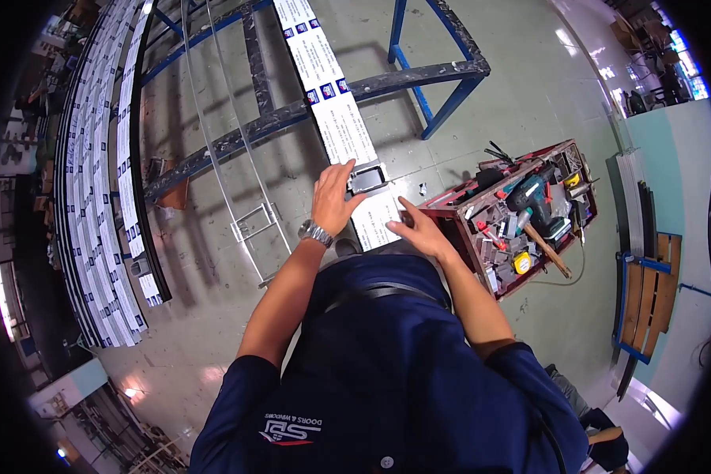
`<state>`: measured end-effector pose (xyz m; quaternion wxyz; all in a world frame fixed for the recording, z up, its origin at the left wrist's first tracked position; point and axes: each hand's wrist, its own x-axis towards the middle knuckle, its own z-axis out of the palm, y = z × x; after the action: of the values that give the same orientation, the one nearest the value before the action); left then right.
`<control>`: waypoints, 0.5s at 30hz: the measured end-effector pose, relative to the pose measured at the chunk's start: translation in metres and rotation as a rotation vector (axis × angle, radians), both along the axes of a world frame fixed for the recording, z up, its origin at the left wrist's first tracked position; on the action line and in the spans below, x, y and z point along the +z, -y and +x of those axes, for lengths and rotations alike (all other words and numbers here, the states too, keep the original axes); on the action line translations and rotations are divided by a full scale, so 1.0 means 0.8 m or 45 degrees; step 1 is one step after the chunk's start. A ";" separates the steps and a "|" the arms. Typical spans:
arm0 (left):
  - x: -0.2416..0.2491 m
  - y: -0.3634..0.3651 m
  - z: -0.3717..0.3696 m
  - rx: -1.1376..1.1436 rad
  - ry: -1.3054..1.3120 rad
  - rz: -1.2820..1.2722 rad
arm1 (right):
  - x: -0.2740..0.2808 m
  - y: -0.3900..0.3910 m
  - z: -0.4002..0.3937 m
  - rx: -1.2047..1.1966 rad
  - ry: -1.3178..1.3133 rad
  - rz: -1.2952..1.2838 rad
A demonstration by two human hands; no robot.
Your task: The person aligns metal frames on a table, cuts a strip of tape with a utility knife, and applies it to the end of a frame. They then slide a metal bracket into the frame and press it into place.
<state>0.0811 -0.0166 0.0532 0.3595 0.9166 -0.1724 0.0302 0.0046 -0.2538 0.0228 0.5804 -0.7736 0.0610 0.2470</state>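
A long profile [336, 126] covered in white printed film with blue labels runs away from my body. In its face near me is a dark rectangular opening [367, 179] with a metallic rim. My left hand [333, 197], with a watch [316, 232] on the wrist, lies along the profile's left side, fingers stretched out and fingertips touching beside the opening. On the other side, my right hand [423, 229] is open, thumb and index finger apart at the profile's right edge. It holds nothing that I can see.
A red-sided toolbox [462, 245] at right holds a drill [529, 193], a hammer [547, 249] and a yellow tape measure [521, 262]. A blue metal stand [450, 103] supports the profile. More film-wrapped profiles [95, 189] lie at left, near a thin metal frame [253, 223].
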 end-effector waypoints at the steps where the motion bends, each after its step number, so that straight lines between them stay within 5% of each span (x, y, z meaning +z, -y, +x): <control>1: -0.003 -0.001 0.000 -0.026 0.044 0.050 | -0.006 0.016 -0.007 -0.004 -0.016 0.028; 6: 0.005 0.004 0.000 0.017 0.011 0.063 | -0.031 0.083 -0.020 -0.036 -0.119 0.043; 15: 0.012 0.006 -0.002 0.031 -0.064 0.092 | -0.024 0.194 -0.038 0.299 0.178 -0.486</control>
<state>0.0797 -0.0214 0.0626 0.3299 0.9315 -0.1529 0.0052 -0.0261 -0.4086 0.0040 0.3936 -0.8863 -0.0241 0.2427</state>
